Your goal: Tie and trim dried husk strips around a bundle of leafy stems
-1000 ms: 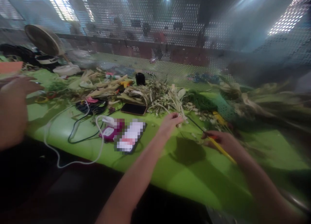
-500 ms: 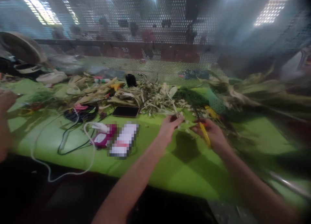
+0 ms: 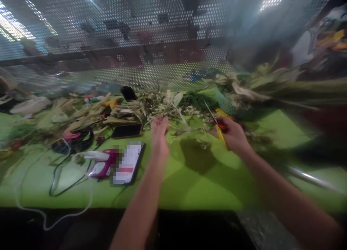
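Observation:
My left hand (image 3: 159, 132) reaches over the green table (image 3: 206, 185) to the edge of a heap of dried leaf strips (image 3: 159, 105); its fingers are bunched at the strips, and what they grip is blurred. My right hand (image 3: 233, 136) is closed round a pair of yellow-handled scissors (image 3: 218, 125), their blades pointing up and away toward the leaf heap. A loose clump of cut leaf bits (image 3: 202, 143) lies on the table between the two hands.
A dark phone (image 3: 126, 131) lies left of my left hand. Nearer lie a second phone (image 3: 128, 163), a pink device (image 3: 101, 166) and black and white cables (image 3: 58, 174). Long green leaves (image 3: 271, 87) pile at the right. A perforated metal screen (image 3: 151, 43) backs the table.
The view has swung right and down. My left hand moved left and further into the leaf heap. The right hand lifted the scissors closer to the pile. The other person's hand at the left has gone from view.

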Demonstrator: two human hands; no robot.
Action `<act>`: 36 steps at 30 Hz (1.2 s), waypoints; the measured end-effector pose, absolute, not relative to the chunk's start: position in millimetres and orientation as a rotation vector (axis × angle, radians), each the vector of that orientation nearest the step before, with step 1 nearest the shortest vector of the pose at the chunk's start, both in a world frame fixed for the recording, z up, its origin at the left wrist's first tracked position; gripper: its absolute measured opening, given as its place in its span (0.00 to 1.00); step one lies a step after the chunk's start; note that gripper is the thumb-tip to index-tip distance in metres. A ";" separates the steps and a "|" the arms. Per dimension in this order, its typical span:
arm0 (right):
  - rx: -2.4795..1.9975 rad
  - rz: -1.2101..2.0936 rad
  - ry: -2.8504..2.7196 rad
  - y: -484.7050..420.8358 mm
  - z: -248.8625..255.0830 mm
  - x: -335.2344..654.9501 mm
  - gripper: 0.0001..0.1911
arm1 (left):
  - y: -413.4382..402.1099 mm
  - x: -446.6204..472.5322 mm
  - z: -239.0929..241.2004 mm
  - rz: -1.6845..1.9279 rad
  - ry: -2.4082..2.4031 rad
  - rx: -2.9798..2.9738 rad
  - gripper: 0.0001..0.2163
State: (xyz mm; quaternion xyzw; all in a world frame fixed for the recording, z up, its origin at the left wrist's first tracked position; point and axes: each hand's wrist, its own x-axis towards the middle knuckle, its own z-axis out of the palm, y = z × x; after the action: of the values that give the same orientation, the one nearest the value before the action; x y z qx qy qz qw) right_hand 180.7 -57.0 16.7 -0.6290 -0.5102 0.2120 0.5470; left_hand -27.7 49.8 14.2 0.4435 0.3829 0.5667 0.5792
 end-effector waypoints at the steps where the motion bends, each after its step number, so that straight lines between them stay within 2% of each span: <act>1: -1.513 0.471 -1.275 -58.1 18.2 182.6 0.18 | 49.9 -30.3 17.9 1.377 0.893 1.144 0.23; 6: -1.662 0.370 -1.621 -67.2 25.9 177.6 0.18 | 28.8 -19.1 20.1 0.866 0.753 1.765 0.16; 10: -1.646 0.387 -1.679 -69.8 25.5 171.5 0.20 | 22.0 -8.1 7.6 0.608 0.741 1.889 0.09; 13: -1.640 0.379 -1.598 -68.3 22.6 170.8 0.16 | 25.8 -6.5 2.4 0.521 0.747 1.831 0.07; 22: -1.363 0.824 -1.222 -73.5 27.9 158.6 0.22 | 38.8 -10.6 3.8 0.949 0.680 1.101 0.15; 28: -1.407 0.855 -1.352 -77.8 25.3 155.2 0.23 | 41.8 -13.6 3.4 1.005 0.666 0.950 0.16; 36: -1.606 0.817 -1.394 -74.5 21.2 157.9 0.25 | 38.9 -13.1 7.2 1.117 0.705 1.050 0.12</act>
State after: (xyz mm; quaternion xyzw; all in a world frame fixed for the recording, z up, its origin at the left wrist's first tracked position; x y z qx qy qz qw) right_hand 157.9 -74.5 21.2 -0.6404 -0.5558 0.3257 0.4183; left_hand -13.1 38.9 7.2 0.4647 0.3121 0.4944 0.6650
